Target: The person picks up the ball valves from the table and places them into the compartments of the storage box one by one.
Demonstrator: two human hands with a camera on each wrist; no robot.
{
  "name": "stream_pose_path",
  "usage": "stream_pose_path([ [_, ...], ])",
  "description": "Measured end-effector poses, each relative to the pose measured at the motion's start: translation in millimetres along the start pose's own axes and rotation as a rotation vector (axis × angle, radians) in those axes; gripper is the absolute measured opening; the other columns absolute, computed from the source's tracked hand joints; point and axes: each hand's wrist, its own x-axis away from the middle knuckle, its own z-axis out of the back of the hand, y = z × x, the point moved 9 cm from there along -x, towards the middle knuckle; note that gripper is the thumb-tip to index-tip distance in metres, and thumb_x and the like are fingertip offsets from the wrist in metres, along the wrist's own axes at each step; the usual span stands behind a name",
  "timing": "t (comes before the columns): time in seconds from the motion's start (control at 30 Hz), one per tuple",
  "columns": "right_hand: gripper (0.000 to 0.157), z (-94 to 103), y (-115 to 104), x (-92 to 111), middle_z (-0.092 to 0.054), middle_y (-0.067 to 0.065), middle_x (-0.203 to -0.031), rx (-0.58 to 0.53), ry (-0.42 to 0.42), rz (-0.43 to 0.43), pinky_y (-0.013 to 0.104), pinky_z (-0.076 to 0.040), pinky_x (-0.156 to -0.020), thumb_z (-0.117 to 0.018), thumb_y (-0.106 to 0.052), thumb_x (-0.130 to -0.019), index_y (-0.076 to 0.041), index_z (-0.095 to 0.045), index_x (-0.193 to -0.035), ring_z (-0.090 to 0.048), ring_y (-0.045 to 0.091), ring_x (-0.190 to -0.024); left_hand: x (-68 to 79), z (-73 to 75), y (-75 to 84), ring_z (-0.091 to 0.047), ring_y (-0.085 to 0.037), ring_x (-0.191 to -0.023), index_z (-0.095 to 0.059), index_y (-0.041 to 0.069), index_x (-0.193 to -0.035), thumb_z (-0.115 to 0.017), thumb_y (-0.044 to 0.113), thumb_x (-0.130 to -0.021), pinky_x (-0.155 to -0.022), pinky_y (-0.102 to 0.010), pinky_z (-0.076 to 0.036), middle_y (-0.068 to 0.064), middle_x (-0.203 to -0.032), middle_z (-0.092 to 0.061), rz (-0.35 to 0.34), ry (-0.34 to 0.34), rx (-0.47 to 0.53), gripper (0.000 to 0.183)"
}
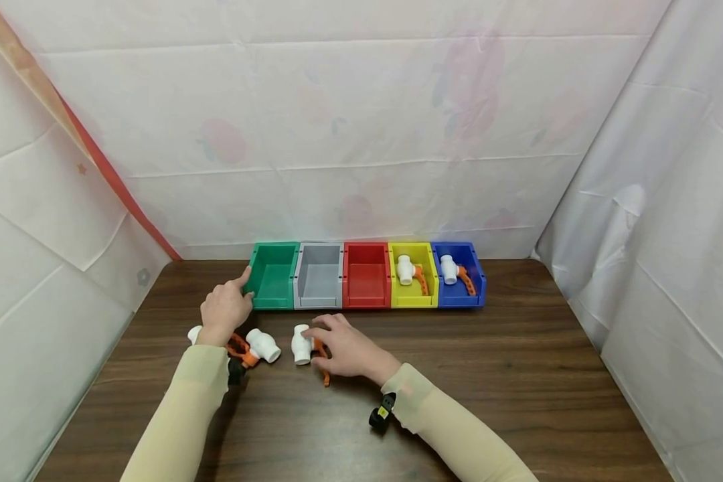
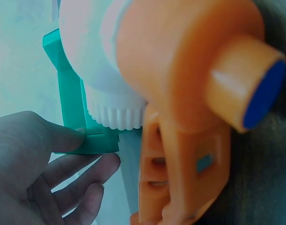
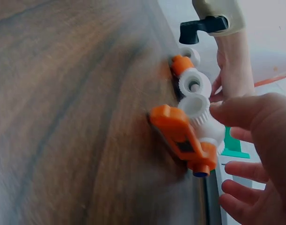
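My left hand (image 1: 225, 308) is at the left side of the green bin (image 1: 275, 304), its extended index finger and thumb touching the bin's wall. In the left wrist view, the thumb lies against the green edge with the other fingers loosely bent. My right hand (image 1: 349, 347) hovers with spread fingers around a white ball valve (image 1: 301, 345) with an orange handle. Its thumb overlaps the valve in the right wrist view. Another ball valve (image 1: 262, 345) lies between the hands. A further white valve end (image 1: 194, 334) shows beside the left wrist, which hides the rest.
To the right of the green bin, a grey bin (image 1: 318, 302), a red bin (image 1: 366, 301), a yellow bin (image 1: 414, 302) and a blue bin (image 1: 461, 302) stand in a row. The yellow and blue bins each hold a ball valve. A white curtain (image 1: 361, 120) hangs behind the wooden table (image 1: 518, 375).
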Motion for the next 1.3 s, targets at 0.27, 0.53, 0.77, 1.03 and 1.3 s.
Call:
stream_pose_path([
  [0.27, 0.051, -5.2, -3, -2, -0.043, -0.002, -0.134, 0.035, 0.020, -0.007, 0.026, -0.040, -0.095, -0.068, -0.036, -0.084, -0.028, -0.053, -0.131, -0.039, 0.015, -0.118, 0.7, 0.7, 1.1, -0.043, -0.028, -0.046, -0.027, 0.029, -0.148, -0.054, 0.025, -0.094, -0.040, -0.038, -0.034, -0.023, -0.078, -0.058, 0.003, -0.004, -0.002, 0.060],
  [0.53, 0.050, -6.1, -9, -8, -0.048, -0.004, -0.124, 0.069, 0.047, -0.040, 0.024, -0.043, -0.088, -0.070, -0.036, -0.082, -0.025, -0.054, -0.128, -0.046, 0.012, -0.108, 1.5, 0.3, 1.3, -0.043, -0.029, -0.046, -0.026, 0.029, -0.148, -0.053, 0.026, -0.094, -0.040, -0.038, -0.034, -0.021, -0.073, -0.057, 0.013, -0.012, -0.003, 0.060],
  [0.77, 0.046, -4.6, -11, -14, -0.046, -0.004, -0.132, 0.084, 0.072, -0.074, 0.026, -0.045, -0.085, -0.074, -0.036, -0.078, -0.025, -0.056, -0.118, -0.046, 0.014, -0.112, 1.1, 0.7, 1.4, -0.044, -0.029, -0.047, -0.026, 0.029, -0.148, -0.053, 0.025, -0.094, -0.040, -0.038, -0.034, -0.028, -0.087, -0.059, 0.007, -0.007, -0.004, 0.060],
  [1.03, 0.056, -7.6, -12, -21, -0.047, -0.006, -0.123, 0.072, 0.029, -0.115, 0.027, -0.047, -0.078, -0.076, -0.034, -0.075, -0.025, -0.052, -0.124, -0.051, 0.011, -0.101, 2.0, 2.3, 0.8, -0.041, -0.028, -0.044, -0.027, 0.029, -0.148, -0.054, 0.024, -0.094, -0.039, -0.038, -0.033, -0.016, -0.064, -0.051, 0.008, 0.003, -0.004, 0.060],
  [1.3, 0.054, -11.5, -16, -24, -0.044, -0.001, -0.122, 0.100, 0.004, -0.108, 0.024, -0.046, -0.073, -0.078, -0.032, -0.073, -0.035, -0.060, -0.124, -0.049, 0.013, -0.097, 1.1, 0.7, 1.1, -0.044, -0.029, -0.044, -0.026, 0.028, -0.148, -0.054, 0.024, -0.094, -0.038, -0.039, -0.034, -0.033, -0.095, -0.059, 0.006, 0.003, -0.007, 0.061],
])
